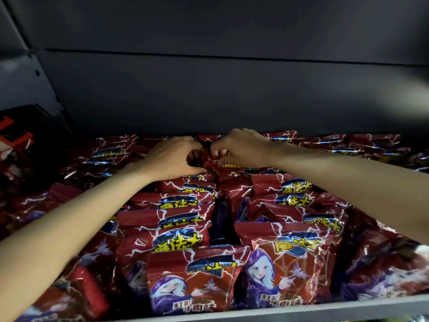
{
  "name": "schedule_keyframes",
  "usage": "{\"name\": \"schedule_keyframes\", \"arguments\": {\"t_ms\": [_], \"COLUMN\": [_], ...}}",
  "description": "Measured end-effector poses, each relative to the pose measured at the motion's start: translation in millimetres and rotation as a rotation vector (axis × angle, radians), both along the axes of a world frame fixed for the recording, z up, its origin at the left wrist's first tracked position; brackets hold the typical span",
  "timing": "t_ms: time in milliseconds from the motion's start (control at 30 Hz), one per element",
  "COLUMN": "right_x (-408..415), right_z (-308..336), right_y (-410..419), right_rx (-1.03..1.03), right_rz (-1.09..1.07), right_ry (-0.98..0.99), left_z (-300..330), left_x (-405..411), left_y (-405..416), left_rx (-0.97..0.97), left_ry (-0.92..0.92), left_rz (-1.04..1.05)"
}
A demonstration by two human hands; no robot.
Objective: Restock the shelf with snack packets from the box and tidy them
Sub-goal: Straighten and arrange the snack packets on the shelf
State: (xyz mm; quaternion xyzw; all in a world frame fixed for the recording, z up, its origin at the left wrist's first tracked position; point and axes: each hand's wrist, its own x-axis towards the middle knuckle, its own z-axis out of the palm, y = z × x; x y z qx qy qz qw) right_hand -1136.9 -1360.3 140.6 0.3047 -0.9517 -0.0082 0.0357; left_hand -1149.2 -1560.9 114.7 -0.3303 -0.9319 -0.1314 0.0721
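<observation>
The shelf [348, 309] is packed with several rows of red snack packets [192, 277] printed with lightning and a purple-hooded figure. Both my arms reach deep to the back of the middle rows. My left hand [173, 158] and my right hand [243, 147] meet there, fingers pinched on the same red packet [207, 156] at the rear of the pile. Most of that packet is hidden by my fingers. No box is in view.
The dark grey back panel [209, 94] rises behind the packets. A shelf bracket [30, 73] and other red goods [14, 145] sit at the far left. A dark gap [220, 219] runs between the two middle rows.
</observation>
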Motion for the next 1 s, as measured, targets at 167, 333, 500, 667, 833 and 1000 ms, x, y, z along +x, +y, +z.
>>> {"name": "schedule_keyframes", "arguments": {"t_ms": [167, 333, 500, 667, 833, 1000], "right_x": [4, 8, 3, 6, 27, 59], "right_z": [6, 9, 4, -1, 25, 41], "right_y": [14, 35, 27, 33, 75, 137], "right_rx": [-0.090, 0.066, -0.026, -0.108, -0.288, -0.202], "right_rz": [-0.048, -0.118, -0.135, -0.131, -0.071, -0.186], "right_ry": [-0.159, -0.120, 0.043, 0.018, 0.033, 0.045], "left_z": [3, 1, -2, 7, 37, 48], "left_x": [1, 2, -1, -3, -3, 11], "left_y": [0, 2, 6, 5, 3, 34], "left_rx": [0.066, -0.137, -0.252, -0.143, -0.036, 0.020], "left_ry": [-0.015, 0.145, 0.231, 0.059, -0.115, -0.031], "left_rz": [-0.027, -0.052, -0.008, -0.010, 0.025, -0.098]}}
